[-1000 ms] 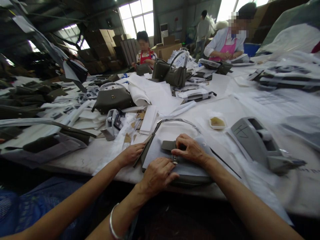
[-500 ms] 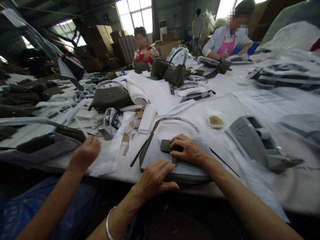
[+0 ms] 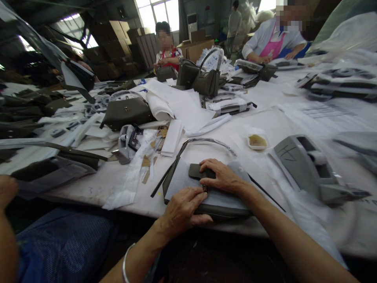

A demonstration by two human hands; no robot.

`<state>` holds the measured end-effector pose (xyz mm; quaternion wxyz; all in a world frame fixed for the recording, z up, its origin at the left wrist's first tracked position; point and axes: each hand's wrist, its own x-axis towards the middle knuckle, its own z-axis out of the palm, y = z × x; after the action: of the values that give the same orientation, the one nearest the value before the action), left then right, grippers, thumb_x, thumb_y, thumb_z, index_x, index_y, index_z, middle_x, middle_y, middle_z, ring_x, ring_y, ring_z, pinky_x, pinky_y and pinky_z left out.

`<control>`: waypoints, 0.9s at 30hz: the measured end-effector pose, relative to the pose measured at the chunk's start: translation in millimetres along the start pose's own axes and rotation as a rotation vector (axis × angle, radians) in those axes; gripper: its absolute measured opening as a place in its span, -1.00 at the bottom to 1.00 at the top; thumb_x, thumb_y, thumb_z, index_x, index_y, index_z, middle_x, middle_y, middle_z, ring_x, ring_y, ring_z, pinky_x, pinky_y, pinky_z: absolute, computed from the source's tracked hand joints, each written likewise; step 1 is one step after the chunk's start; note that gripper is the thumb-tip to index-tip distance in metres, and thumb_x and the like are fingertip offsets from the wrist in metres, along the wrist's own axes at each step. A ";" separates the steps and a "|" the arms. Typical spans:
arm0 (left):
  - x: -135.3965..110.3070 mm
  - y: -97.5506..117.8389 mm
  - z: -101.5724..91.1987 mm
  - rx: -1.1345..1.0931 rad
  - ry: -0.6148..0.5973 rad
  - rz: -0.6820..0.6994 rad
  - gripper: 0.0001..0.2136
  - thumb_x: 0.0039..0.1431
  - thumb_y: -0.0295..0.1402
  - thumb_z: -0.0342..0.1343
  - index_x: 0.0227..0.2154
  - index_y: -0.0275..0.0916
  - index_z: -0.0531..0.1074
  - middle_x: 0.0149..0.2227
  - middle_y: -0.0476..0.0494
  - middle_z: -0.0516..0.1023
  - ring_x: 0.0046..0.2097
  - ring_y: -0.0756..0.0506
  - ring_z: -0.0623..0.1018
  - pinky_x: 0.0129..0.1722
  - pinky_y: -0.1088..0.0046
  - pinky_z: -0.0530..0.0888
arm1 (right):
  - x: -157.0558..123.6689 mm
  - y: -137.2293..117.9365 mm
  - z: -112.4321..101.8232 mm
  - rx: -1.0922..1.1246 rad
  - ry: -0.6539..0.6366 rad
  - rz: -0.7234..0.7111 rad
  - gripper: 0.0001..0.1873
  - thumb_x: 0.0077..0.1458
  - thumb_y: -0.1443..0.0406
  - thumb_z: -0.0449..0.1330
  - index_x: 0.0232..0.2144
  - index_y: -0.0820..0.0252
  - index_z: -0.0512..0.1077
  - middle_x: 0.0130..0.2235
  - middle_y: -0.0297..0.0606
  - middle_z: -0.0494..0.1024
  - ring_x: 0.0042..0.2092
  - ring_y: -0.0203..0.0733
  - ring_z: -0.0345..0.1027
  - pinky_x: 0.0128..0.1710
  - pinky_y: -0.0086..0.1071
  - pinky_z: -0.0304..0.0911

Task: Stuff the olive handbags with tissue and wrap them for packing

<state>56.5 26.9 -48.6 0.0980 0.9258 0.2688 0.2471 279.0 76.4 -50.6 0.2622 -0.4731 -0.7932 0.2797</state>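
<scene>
A dark olive handbag [image 3: 206,211] lies flat at the table's front edge, a sheet of white tissue paper [image 3: 178,184] over its upper face. On the tissue is an olive flap [image 3: 194,171] with a small metal clasp [image 3: 205,189]. My right hand [image 3: 219,175] grips the flap with curled fingers, hiding part of it. My left hand [image 3: 184,206], a bangle on its wrist, rests along the bag's near side, thumb apart, fingertips at the clasp. Beyond both hands arches the wrapped bag handle [image 3: 210,140].
A grey tape dispenser [image 3: 306,165] and a small dish of yellowish stuff [image 3: 257,141] stand right. Another dispenser [image 3: 125,145], an olive bag [image 3: 128,111] and paper sheets [image 3: 176,104] lie beyond. A co-worker's hand [image 3: 7,190] is at far left; others work across the table.
The co-worker's hand at left has moved away to the left edge; the white strip it held is out of sight. My hands stay nearly in place on the bag. The view has shifted slightly.
</scene>
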 end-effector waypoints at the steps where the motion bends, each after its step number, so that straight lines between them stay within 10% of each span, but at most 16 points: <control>1: 1.0 0.0 0.2 -0.004 -0.004 0.000 -0.49 0.26 0.07 -0.02 -0.05 -0.31 0.45 -0.17 -0.26 0.56 -0.12 -0.17 0.56 -0.09 0.28 0.53 | 0.1 0.0 0.5 -0.005 -0.009 0.011 -0.71 0.03 0.16 0.34 -0.19 0.03 0.42 0.09 -0.26 0.44 0.13 -0.06 0.27 0.14 -0.11 0.15; 27: 11.5 -7.7 12.7 0.015 -0.029 -0.001 -0.50 0.33 0.06 -0.14 -0.19 -0.30 0.48 -0.32 -0.17 0.54 -0.27 -0.11 0.53 -0.26 0.34 0.44 | 1.9 6.8 15.0 -0.139 0.090 -0.047 -0.76 0.06 0.27 0.33 -0.22 0.09 0.39 0.08 -0.16 0.45 0.10 -0.04 0.30 0.07 -0.09 0.20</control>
<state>67.9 39.0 -57.2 0.0953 0.9299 0.2697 0.2314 272.1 77.9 -65.7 0.2705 -0.4834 -0.8091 0.1965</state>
